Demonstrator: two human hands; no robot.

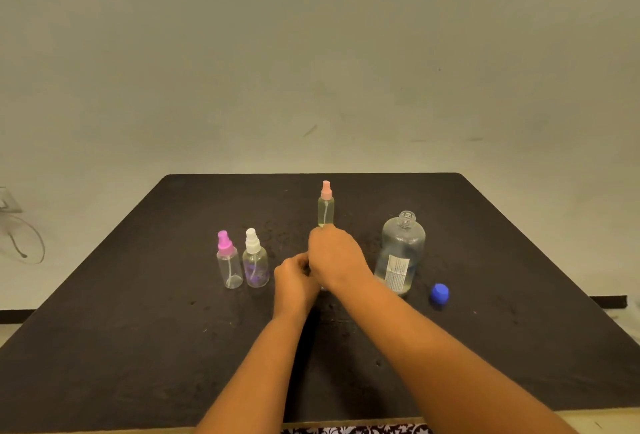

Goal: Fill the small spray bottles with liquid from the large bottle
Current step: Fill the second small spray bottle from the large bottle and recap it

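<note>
Both hands [322, 267] mid-table [104, 347], large bottle [400, 253] just right, near edge bare.

Hands [313, 267] meet among spray bottles [242, 260]

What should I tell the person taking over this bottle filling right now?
Both hands meet mid-table: right hand is closed over something hidden, left hand pinches beside it. What they hold cannot be seen.
Peach-capped bottle stands behind the hands, capped, holding liquid.
Pink-capped bottle and white-capped bottle stand capped at left; the pink one looks empty, the white one's level is unclear.
Large bottle stands open at right, liquid low; its blue cap lies on the table beside it.
Left: finish the item in hand, fill the rest, recap the large bottle.
</note>
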